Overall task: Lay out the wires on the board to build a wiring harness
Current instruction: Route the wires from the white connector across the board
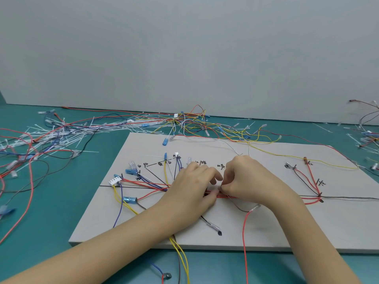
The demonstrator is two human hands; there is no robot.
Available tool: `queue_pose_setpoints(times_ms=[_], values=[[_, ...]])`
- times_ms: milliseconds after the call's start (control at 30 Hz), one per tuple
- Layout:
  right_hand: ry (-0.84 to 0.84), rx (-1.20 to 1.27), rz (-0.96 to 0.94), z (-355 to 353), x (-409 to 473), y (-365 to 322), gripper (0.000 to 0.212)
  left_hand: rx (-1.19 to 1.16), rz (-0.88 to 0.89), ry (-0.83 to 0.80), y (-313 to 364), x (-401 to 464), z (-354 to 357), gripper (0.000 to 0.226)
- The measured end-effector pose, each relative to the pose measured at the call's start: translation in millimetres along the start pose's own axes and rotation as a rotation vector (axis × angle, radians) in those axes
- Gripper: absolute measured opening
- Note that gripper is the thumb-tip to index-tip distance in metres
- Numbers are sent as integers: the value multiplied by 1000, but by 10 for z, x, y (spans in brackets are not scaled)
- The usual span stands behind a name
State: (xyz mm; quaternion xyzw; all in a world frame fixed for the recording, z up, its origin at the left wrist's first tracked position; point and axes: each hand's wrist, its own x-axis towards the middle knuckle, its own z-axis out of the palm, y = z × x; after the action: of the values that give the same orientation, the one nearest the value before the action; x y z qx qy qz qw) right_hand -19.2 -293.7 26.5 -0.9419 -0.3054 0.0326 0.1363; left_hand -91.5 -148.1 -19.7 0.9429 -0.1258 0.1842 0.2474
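Because the drawn lines on the board (256, 228) fix each wire's route, I have both hands meeting over the red trunk bundle (225, 195) at the board's middle. My left hand (192, 187) lies on the wires where the left branches fan out, its fingers curved over the bundle to pin it. My right hand (244, 179) has a narrow grip, fingertips pinching something thin at the bundle; what exactly, I cannot tell. Spare wires (194, 121) and white cable ties (67, 136) lie on the tabletop (51, 201) beyond, within reach.
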Motion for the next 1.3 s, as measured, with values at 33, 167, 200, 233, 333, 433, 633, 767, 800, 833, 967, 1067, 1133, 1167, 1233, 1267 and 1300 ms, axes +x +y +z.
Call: queue_pose_setpoints(times_ms=[33,167,200,233,333,433,633,767,800,833,967,1067,1133,1167,1233,1267,1300], values=[[-17,17,4,-12,-4,4,29,14,-4,-11,-5,6,8,21],[-78,115,16,-35,-1,50,19,30,14,-24,-14,10,32,23],[-89,128,12,-40,-4,64,17,21,25,-13,-11,5,28,23],[-105,140,4,-46,-11,79,15,15,38,2,-9,3,20,22],[-164,208,-17,-75,-45,111,10,-22,86,57,-12,-4,-3,17],[-199,230,-21,-118,-74,126,11,-56,167,17,5,-10,3,21],[-222,342,-29,-180,-85,140,26,-90,233,-69,10,-10,19,16],[-203,364,-10,-173,-63,165,29,-153,172,-29,-19,-13,20,23],[-205,380,-4,-175,-63,174,28,-170,140,-15,-29,-10,17,23],[-209,390,3,-175,-61,181,27,-169,120,-12,-37,-8,17,21],[-211,410,20,-163,-46,205,28,-122,134,-43,-19,-12,29,15],[-207,446,28,-160,-35,227,27,-98,165,-48,-13,-5,29,17],[-202,473,38,-152,-20,241,25,-96,167,-56,-2,7,32,17],[-192,488,43,-144,-9,244,24,-94,171,-58,8,12,33,17],[-162,518,46,-130,6,254,22,-70,201,-53,25,19,40,18],[-141,533,48,-130,15,263,21,-51,221,-49,29,20,41,18],[-119,549,51,-138,17,276,20,-35,239,-47,30,21,42,18]])
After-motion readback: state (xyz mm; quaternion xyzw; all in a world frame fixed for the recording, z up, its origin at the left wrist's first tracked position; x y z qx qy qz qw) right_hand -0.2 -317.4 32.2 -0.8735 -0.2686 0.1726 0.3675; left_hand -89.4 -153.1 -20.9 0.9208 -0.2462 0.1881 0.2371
